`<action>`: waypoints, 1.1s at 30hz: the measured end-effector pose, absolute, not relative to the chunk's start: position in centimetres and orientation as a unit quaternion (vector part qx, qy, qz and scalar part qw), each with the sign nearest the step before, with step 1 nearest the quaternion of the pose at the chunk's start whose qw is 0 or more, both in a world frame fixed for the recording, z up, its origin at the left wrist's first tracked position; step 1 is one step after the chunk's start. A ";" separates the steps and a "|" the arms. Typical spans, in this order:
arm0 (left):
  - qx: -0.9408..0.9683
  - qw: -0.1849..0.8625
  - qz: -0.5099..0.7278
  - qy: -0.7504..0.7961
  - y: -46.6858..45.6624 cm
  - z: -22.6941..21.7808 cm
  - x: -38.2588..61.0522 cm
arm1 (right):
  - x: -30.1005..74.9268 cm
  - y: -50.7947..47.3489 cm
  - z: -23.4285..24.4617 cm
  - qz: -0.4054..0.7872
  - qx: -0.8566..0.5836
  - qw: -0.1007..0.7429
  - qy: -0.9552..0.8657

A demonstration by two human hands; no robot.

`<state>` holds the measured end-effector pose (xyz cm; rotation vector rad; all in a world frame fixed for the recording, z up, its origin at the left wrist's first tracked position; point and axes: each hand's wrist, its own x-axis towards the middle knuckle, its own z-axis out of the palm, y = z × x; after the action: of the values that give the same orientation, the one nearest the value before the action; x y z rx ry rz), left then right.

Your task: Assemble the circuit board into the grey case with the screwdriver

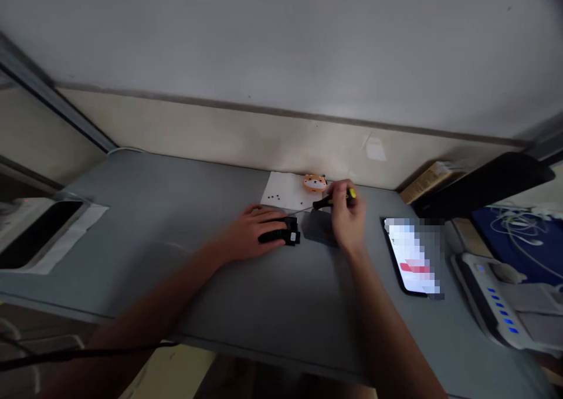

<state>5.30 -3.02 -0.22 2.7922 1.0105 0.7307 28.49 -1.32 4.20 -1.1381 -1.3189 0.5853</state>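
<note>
My left hand [259, 232] lies over a small black device [291, 234], holding it down on the table with the fingers spread across it. A small white patch shows on the device's right part. In my right hand [348, 217] is a screwdriver [324, 203] with a black and yellow handle, its thin shaft pointing left. The tip is at the device's upper edge; whether it touches I cannot tell. A dark grey flat piece [320, 227] lies just left of my right wrist. Behind, several tiny dark bits, possibly screws, rest on white paper [285, 189].
An orange animal-faced object [315, 183] sits on the paper. To the right are a lit phone [411, 261], a power strip [497, 299] with blue switches, a black object [484, 185] and white cables [523, 223]. A dark-screened device [41, 232] lies far left on the grey table [176, 211].
</note>
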 end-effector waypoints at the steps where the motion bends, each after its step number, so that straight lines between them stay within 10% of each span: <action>1: 0.913 0.037 0.245 0.325 -3.0 -0.3 5.3 | 28.5 -1.3 4.3 0.237 -0.501 0.616 -0.561; 15: 0.877 0.106 0.302 0.359 -2.9 -0.8 4.9 | 27.7 -1.6 3.6 0.154 -0.569 0.597 -0.545; 33: 0.790 0.155 0.382 0.453 -2.5 -1.1 4.7 | 25.2 -2.0 3.3 0.341 -0.578 0.626 -0.396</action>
<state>4.71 -2.46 -1.09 2.2651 1.2977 1.0957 25.16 -1.97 3.32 -1.3258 -0.9091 0.7821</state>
